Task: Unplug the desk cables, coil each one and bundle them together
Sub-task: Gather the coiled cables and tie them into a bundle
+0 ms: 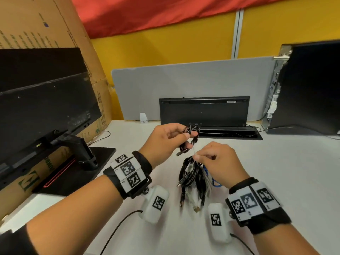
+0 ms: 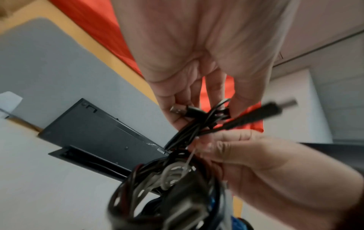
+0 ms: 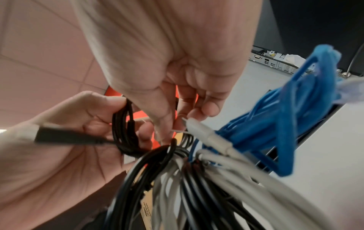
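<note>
My left hand grips a small coil of thin black cable above the desk; its USB plug shows against my fingers in the left wrist view. My right hand pinches a thin white tie that runs up to the small coil. Below it hangs a larger bundle of black, grey and blue cables, its plugs reaching the desk. In the right wrist view the blue cable and grey cables hang beside my fingers, and the black coil lies in my left palm.
A black monitor on its stand is at the left, with cardboard behind it. An open black cable box sits in the desk at the back, against a grey divider. A computer tower stands at the right.
</note>
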The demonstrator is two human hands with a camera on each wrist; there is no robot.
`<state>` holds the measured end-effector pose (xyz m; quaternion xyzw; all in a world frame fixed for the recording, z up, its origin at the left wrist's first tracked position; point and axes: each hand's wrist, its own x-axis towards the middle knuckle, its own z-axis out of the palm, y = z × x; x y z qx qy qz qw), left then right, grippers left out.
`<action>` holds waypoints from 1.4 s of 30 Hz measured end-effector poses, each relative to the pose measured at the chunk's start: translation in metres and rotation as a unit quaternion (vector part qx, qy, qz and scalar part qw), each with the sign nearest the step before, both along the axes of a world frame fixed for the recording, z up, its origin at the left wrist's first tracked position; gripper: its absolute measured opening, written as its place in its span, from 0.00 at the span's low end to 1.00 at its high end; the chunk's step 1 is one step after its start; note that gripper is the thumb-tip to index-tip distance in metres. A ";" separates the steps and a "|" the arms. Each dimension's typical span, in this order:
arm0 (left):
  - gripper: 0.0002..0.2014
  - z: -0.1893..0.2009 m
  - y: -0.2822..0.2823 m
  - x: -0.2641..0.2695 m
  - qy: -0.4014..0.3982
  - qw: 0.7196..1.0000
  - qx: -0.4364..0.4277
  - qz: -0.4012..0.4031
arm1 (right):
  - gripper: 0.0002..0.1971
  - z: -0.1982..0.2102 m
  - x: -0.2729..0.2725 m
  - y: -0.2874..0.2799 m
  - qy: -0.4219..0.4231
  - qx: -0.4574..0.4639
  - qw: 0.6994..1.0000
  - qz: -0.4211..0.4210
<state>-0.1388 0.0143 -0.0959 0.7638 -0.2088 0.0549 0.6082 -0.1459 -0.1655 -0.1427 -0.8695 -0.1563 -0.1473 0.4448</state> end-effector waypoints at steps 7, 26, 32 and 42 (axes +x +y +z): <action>0.09 -0.009 -0.009 -0.010 -0.046 0.989 0.122 -0.063 | 0.13 0.007 -0.006 0.001 -0.043 -0.077 0.996 -0.005; 0.06 -0.033 -0.025 -0.005 0.065 0.997 -0.041 0.020 | 0.18 0.009 -0.011 -0.011 -0.027 -0.048 0.998 -0.013; 0.07 -0.036 -0.026 -0.004 0.056 0.997 -0.045 0.020 | 0.12 0.009 -0.008 -0.015 -0.002 0.007 1.000 -0.005; 0.10 -0.036 -0.017 0.005 -0.003 1.000 -0.014 0.017 | 0.23 0.017 -0.009 -0.042 0.082 -0.029 0.996 0.003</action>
